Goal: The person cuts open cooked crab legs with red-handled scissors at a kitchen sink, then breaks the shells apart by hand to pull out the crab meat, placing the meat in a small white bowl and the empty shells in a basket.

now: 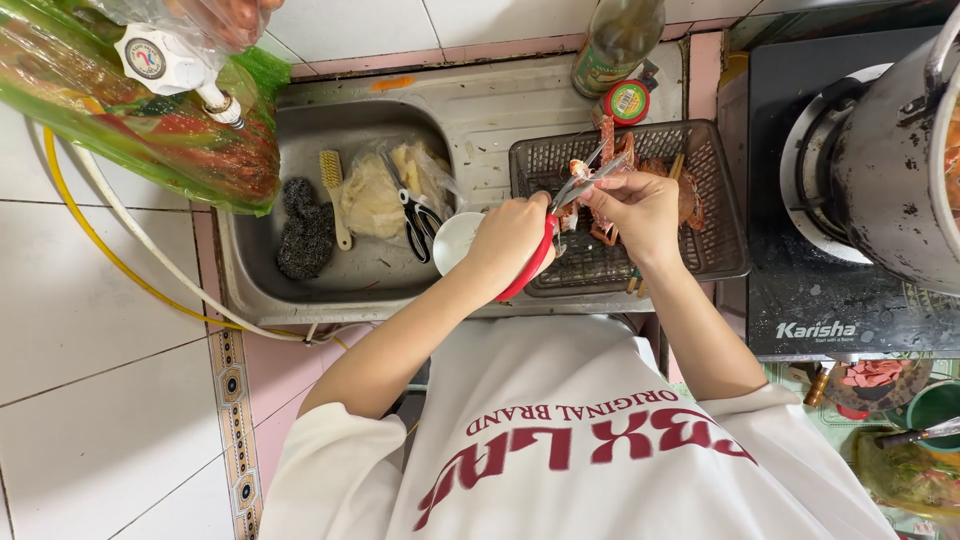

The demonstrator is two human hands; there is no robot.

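White shirt (600, 450) fills the near edge of the view, arms reaching out over the sink (330, 270). Left hand (510, 240) closed around red-handled scissors (535, 255), blades pointing far-right toward the piece held by the other hand. Right hand (640, 205) pinches a small reddish seafood piece (580, 172), probably a crab or shrimp part; view too small to tell. Both hands held above the grey basket (720, 200), which sits on the drainboard right of the basin and contains more reddish pieces. Step in hand, by judgement: trimming, blades at the piece and cut under way. Next move calls for a steady pinch, fingertips kept clear of the blades, and the offcut kept over the basket. In basin: white bowl (455, 240) just left of left hand, black-handled scissors (415, 215), clear bag (375, 190), brush (333, 195), dark scourers (303, 230). Far side: bottle (618, 40). Right: pot (890, 140) on stove (800, 290).
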